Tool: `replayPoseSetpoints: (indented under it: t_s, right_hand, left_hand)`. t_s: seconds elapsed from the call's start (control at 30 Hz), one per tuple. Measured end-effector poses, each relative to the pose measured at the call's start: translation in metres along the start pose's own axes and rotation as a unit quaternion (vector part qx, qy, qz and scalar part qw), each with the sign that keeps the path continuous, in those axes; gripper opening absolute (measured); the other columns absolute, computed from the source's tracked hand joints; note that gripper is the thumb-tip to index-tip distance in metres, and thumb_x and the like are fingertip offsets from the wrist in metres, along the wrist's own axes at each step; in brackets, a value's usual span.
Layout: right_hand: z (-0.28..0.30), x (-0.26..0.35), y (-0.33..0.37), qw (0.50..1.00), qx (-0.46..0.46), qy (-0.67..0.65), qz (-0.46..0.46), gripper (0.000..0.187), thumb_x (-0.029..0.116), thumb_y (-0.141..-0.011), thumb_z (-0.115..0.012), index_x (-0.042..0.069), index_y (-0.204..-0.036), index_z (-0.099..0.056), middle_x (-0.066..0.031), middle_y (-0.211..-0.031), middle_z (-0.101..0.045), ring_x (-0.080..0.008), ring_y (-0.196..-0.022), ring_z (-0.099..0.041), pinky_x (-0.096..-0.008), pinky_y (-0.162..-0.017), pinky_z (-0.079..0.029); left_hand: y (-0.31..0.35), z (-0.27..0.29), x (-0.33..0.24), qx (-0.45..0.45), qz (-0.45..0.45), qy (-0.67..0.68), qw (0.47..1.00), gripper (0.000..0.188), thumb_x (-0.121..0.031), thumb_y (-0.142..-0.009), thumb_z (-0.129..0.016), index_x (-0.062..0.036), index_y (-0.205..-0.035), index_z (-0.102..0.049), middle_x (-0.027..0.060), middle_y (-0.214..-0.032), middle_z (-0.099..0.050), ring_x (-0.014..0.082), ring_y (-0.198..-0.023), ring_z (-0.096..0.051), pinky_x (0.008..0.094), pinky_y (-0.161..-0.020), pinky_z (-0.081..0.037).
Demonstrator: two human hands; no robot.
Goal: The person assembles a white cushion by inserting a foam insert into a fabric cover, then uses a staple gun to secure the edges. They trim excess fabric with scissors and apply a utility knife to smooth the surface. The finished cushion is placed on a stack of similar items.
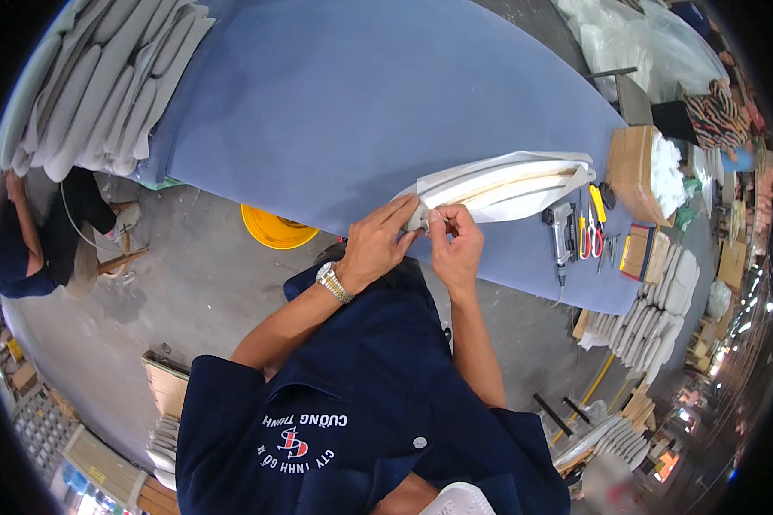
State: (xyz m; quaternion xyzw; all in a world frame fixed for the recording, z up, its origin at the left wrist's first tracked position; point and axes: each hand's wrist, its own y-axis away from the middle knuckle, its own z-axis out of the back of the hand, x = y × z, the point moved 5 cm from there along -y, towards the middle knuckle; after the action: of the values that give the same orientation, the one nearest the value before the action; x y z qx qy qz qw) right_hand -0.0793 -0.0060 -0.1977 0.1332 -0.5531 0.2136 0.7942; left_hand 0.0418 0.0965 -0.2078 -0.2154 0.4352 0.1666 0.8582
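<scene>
A long oval padded piece (515,184), wrapped in white and grey fabric with a wooden strip along its middle, lies on the blue-topped table (352,94). Its left end reaches the table's front edge. There my left hand (378,240), with a metal watch on its wrist, closes on the grey fabric end (417,216). Close beside it, my right hand (455,245) pinches the same fabric between thumb and fingers. The fingertips partly hide the gripped bit.
Right of the piece lie a staple gun (563,236), red-handled scissors (586,233) and a yellow cutter (598,204). Behind them stands a cardboard box (636,172) with white stuffing. Grey padded pieces (103,86) pile up far left, near a seated person (43,232). A yellow bucket (270,230) sits below the table edge.
</scene>
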Motion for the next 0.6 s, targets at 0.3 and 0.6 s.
replayPoseSetpoints:
  t_s: [0.3,0.6]
  right_hand:
    - [-0.019,-0.015,-0.017,0.989,0.012,-0.144,-0.018,0.012,0.008,-0.096,-0.072,0.002,-0.089,-0.064,0.0,-0.078,-0.061,-0.0066,-0.068,-0.046,-0.0249,-0.062,-0.041]
    - [-0.026,-0.022,-0.024,0.992,0.024,-0.12,-0.019,0.014,0.006,-0.094,-0.072,0.003,-0.086,-0.062,0.0008,-0.076,-0.059,-0.0069,-0.066,-0.043,-0.0249,-0.06,-0.039]
  left_hand:
    - [-0.024,0.004,0.014,0.014,-0.016,0.044,0.999,0.054,-0.005,-0.086,-0.076,-0.0079,-0.139,-0.064,0.0143,-0.136,-0.067,0.0323,-0.115,-0.07,0.0386,-0.085,-0.062]
    - [-0.028,0.006,0.014,0.007,-0.013,0.005,1.0,0.054,-0.003,-0.086,-0.074,-0.0076,-0.139,-0.063,0.0147,-0.136,-0.067,0.0327,-0.115,-0.07,0.0379,-0.087,-0.061]
